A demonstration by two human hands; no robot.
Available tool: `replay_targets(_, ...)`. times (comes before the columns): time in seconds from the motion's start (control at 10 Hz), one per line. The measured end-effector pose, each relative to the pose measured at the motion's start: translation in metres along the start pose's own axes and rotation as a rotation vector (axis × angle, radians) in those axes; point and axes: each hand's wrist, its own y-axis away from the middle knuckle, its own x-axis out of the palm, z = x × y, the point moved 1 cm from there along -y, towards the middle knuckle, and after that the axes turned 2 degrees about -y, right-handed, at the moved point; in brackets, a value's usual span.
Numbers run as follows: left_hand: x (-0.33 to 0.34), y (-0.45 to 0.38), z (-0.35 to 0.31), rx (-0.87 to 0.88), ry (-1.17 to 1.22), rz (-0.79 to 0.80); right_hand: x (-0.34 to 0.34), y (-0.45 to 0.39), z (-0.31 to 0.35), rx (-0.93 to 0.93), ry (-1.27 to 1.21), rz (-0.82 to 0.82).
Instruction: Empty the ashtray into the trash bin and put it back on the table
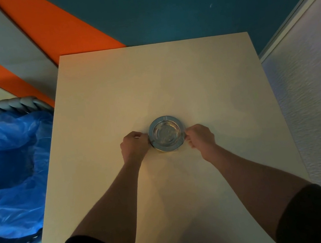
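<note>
A round metal ashtray (166, 133) sits near the middle of the pale square table (129, 84). Its bowl looks shiny and I see nothing lying in it. My left hand (134, 145) grips the ashtray's left rim with curled fingers. My right hand (200, 137) grips the right rim the same way. The trash bin (5, 106), a grey woven basket lined with a blue plastic bag (6, 163), stands on the floor against the table's left side.
A white textured wall (313, 100) runs close along the table's right edge. Beyond the table's far edge the floor is teal, orange and grey. Tiled floor shows at the bottom left below the bin.
</note>
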Motion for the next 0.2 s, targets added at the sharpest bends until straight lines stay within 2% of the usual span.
replay_targets(0.1, -0.0015, 0.0040, 0.0051, 0.243, -0.351, -0.094, 0.0000, 0.0050, -0.0051, -0.051, -0.028, -0.031)
replay_targets(0.2, -0.0024, 0.0039, 0.0111, 0.478, -0.613, -0.078, -0.0022, 0.0079, -0.0105, -0.141, 0.090, -0.079)
